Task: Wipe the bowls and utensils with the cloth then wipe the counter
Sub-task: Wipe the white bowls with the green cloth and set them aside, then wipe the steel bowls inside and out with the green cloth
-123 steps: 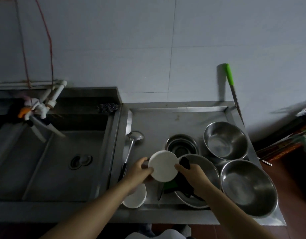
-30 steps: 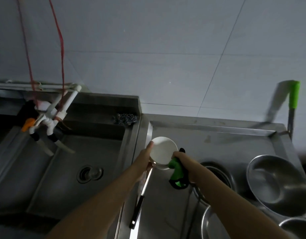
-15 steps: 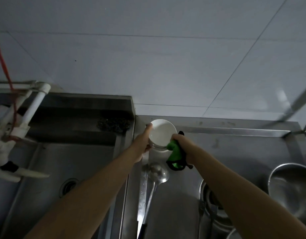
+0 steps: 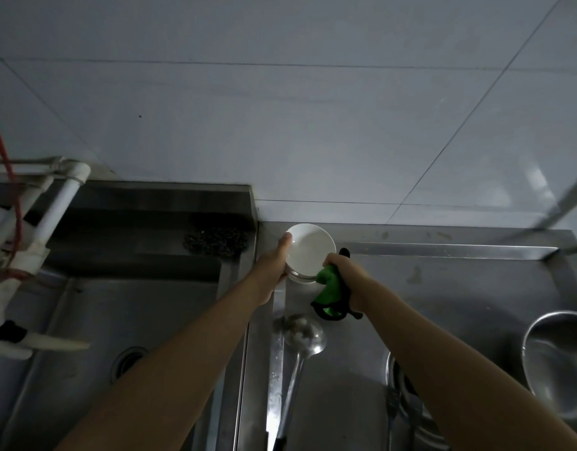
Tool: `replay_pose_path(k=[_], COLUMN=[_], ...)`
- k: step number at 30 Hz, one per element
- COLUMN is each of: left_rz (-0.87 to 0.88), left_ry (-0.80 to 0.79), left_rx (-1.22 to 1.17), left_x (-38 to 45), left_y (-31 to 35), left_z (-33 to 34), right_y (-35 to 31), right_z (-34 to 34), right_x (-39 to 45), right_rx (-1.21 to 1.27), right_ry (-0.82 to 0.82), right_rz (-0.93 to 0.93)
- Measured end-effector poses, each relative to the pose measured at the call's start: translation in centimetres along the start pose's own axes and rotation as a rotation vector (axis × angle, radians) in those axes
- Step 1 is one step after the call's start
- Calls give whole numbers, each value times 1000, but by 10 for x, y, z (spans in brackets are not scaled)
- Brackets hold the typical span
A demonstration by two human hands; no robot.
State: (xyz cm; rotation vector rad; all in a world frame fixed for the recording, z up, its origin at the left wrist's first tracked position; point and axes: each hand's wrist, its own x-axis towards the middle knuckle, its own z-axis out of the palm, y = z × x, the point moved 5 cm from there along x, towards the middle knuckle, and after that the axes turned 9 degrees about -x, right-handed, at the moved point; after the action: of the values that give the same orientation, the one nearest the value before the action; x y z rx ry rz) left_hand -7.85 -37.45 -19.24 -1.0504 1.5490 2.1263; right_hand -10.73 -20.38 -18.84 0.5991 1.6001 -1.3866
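Small white bowl, clean and glossy, gripped by left hand at far counter corner; right hand clutching green cloth alongside.

White bowl; green cloth edged black; silver ladle; red cord; pale grey wall tiles

Back left corner of counter: occupied by white bowl, gripped by left hand on its left rim, with right hand and green cloth at its right rim
Directly behind: tiled wall
Left of bowl: raised sink edge, scouring pad on ledge beyond
Near side of bowl: ladle lying lengthwise
Right edge: steel bowl
Open counter surface between cloth and steel bowl, passable
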Motion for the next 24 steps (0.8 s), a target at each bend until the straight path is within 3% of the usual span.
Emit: replay_pose_path(k=[5,8,12,16,24], left_rz=[131,331,593,726,511], left_ry=[108,296,360,270,-54], left_rx=[91,319,389,482,758], left_x=[-19,-52,-106,-156,-238], left_y=[8,21,23,-5,-101], left_z=[-4,-9,14,62,171], right_y=[11,17,28,45,117], right_z=[-21,-45,-79,-115,-227], right_x=[-14,-37,-75,-120,-220], right_rx=[51,-14,-170,-148,-152], right_ry=[13,87,166,189,321], right_rz=[1,-14,-96,-201,-290])
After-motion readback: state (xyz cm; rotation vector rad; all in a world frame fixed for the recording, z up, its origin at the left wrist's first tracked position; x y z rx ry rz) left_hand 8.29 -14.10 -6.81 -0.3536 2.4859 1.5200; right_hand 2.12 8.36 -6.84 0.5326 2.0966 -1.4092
